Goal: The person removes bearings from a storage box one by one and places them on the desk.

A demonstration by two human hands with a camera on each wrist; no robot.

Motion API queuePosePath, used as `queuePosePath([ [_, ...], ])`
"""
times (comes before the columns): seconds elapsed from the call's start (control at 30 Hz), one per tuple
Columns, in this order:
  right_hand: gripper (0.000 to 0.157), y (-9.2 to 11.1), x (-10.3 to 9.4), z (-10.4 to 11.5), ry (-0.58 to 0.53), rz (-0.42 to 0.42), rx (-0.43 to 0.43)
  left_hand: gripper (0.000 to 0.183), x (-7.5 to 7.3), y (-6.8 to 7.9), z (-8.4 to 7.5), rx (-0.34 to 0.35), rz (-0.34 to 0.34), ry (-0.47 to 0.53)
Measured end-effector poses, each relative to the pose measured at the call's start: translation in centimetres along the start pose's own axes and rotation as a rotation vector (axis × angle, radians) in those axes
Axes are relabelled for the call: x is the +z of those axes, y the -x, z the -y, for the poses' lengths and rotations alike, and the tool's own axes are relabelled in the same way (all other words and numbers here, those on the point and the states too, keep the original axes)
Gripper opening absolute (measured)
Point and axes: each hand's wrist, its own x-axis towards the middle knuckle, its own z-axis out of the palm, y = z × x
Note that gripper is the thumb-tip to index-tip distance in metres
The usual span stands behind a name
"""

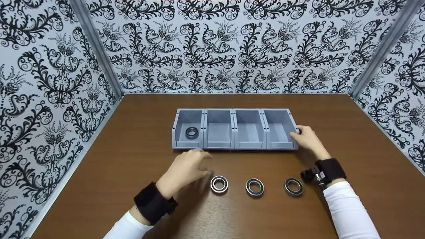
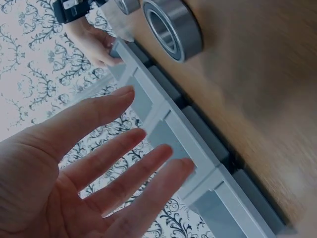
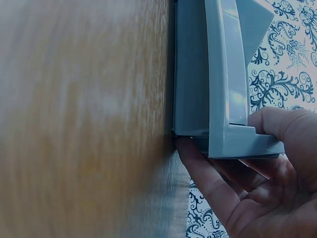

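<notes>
My right hand (image 1: 308, 141) grips the right side wall of the row of grey bins (image 1: 234, 130). In the right wrist view its thumb (image 3: 272, 121) lies over the wall, while the fingers (image 3: 210, 186) curl round the outside by the lower edge. My left hand (image 1: 187, 167) hovers over the table in front of the leftmost bin, fingers spread and loosely bent, holding nothing. Just right of it lies a ball bearing with a bright metal ring (image 1: 219, 191). A dark-faced bearing (image 1: 192, 137) sits inside the leftmost bin.
Two more bearings lie flat on the brown table (image 1: 142, 132): a middle bearing (image 1: 255, 195) and a right bearing (image 1: 293, 194), the latter near my right wrist. Patterned panels (image 1: 206, 49) enclose the table at the back and sides.
</notes>
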Motion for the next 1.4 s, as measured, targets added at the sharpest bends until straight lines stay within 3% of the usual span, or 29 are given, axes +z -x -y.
queuePosePath([
  [0.2,0.046,0.0,-0.1,0.0,-0.004,-0.002,-0.019,0.041,-0.6,-0.4,0.6,-0.031,-0.045,0.026],
  [0.57,0.042,0.0,0.1,-0.1,-0.003,-0.017,-0.025,0.038,-1.3,-1.5,1.9,-0.093,-0.11,-0.027],
  [0.97,0.043,0.1,-0.1,0.2,-0.011,-0.007,-0.015,0.042,-1.7,-3.0,3.4,-0.164,-0.146,-0.027],
  [1.4,0.045,-0.1,0.0,-0.2,-0.011,-0.008,-0.02,0.04,-1.5,-4.3,5.5,-0.196,-0.184,-0.052],
])
